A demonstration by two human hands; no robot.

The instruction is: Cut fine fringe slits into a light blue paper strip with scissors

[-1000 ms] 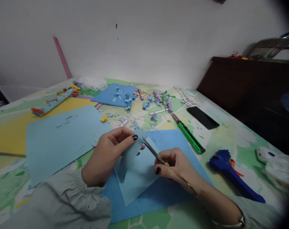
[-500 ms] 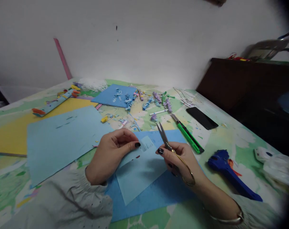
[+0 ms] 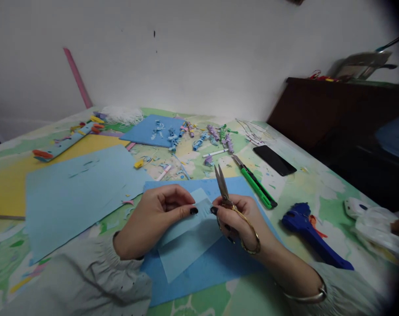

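Two hands meet over the dark blue sheet (image 3: 219,267). The left hand (image 3: 153,221) pinches the upper edge of the light blue paper piece (image 3: 186,245), which lies on that sheet, between thumb and forefinger, while the right hand (image 3: 239,219) is closed around gold-handled scissors (image 3: 227,199) whose shut blades point up and away. Right of the sheet lie a green utility knife (image 3: 257,186), a black phone (image 3: 274,160) beyond it and a blue glue gun (image 3: 313,237), with a large light blue sheet (image 3: 77,193) to its left; any lettering on the tools is too small to read.
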